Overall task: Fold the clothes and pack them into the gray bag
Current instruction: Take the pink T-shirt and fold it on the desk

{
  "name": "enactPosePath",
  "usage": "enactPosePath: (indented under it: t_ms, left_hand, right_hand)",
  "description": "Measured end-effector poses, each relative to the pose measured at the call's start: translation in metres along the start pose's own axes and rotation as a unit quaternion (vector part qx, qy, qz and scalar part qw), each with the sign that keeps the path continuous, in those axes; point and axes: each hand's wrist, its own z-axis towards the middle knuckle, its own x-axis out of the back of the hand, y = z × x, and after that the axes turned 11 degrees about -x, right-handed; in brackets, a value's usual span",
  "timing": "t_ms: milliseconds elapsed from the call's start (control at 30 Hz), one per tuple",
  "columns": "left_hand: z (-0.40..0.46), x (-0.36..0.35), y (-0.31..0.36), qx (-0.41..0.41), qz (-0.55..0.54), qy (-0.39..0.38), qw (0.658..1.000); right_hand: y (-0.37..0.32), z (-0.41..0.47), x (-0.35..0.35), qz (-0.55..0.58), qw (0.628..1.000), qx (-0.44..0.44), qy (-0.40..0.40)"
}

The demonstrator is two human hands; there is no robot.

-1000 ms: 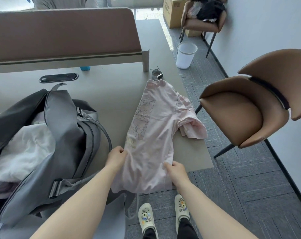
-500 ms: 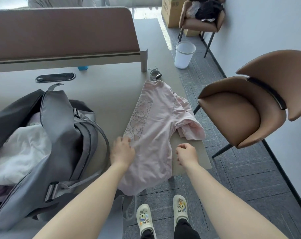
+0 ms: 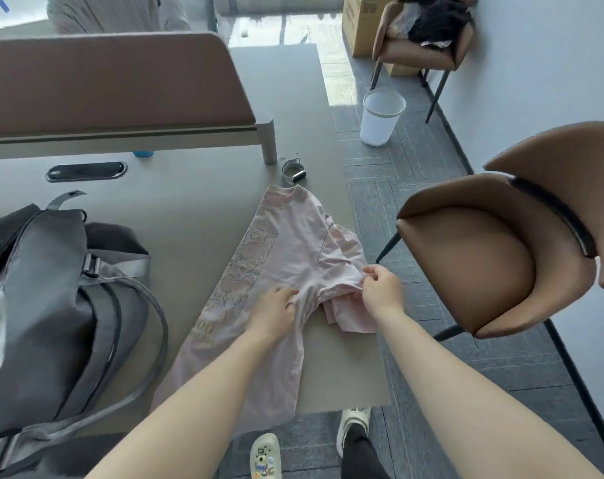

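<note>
Pink T-shirt point(image 3: 286, 257) flat on table point(image 3: 190, 209); right hand point(image 3: 380, 288) pinching sleeve for folding inward, left hand point(image 3: 274, 307) gripping body as anchor.

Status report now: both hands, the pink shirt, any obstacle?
Left hand pinches pink shirt mid-body; right hand pinches its sleeve. Shirt half folded on table, hem overhanging. Gray bag open, path clear.
</note>
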Motion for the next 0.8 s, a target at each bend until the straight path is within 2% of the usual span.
enactPosePath:
  t_ms: [100, 200, 267, 367, 467, 533, 600, 700, 800]
  left_hand:
    - [0.020, -0.001, 0.009, 0.042, 0.000, -0.046, 0.998]
    - [0.032, -0.001, 0.016, 0.086, 0.021, -0.068, 0.994]
    - [0.036, -0.001, 0.019, 0.101, 0.024, -0.073, 0.992]
    - [0.039, -0.001, 0.019, 0.123, 0.022, -0.081, 0.989]
    - [0.045, 0.003, 0.018, 0.138, -0.008, -0.070, 0.988]
    - [0.050, 0.010, 0.015, 0.135, -0.029, -0.043, 0.989]
    - [0.053, 0.016, 0.009, 0.122, -0.022, -0.022, 0.992]
    - [0.053, 0.024, 0.000, 0.107, 0.000, -0.009, 0.994]
    - [0.055, 0.029, -0.011, 0.082, 0.000, -0.019, 0.996]
  right_hand:
    - [-0.014, 0.025, 0.001, -0.092, 0.994, 0.012, -0.065]
    - [-0.023, 0.037, 0.002, -0.240, 0.960, 0.039, -0.140]
    - [-0.027, 0.039, 0.004, -0.290, 0.942, 0.064, -0.158]
    - [-0.036, 0.038, 0.009, -0.215, 0.958, 0.114, -0.154]
    - [-0.052, 0.029, 0.011, -0.029, 0.959, 0.143, -0.242]
    - [-0.064, 0.022, 0.012, 0.047, 0.951, 0.077, -0.296]
    - [-0.068, 0.022, 0.010, 0.096, 0.949, -0.025, -0.300]
    - [-0.066, 0.027, 0.002, 0.073, 0.953, -0.094, -0.278]
    - [-0.064, 0.034, -0.013, 0.022, 0.974, -0.056, -0.219]
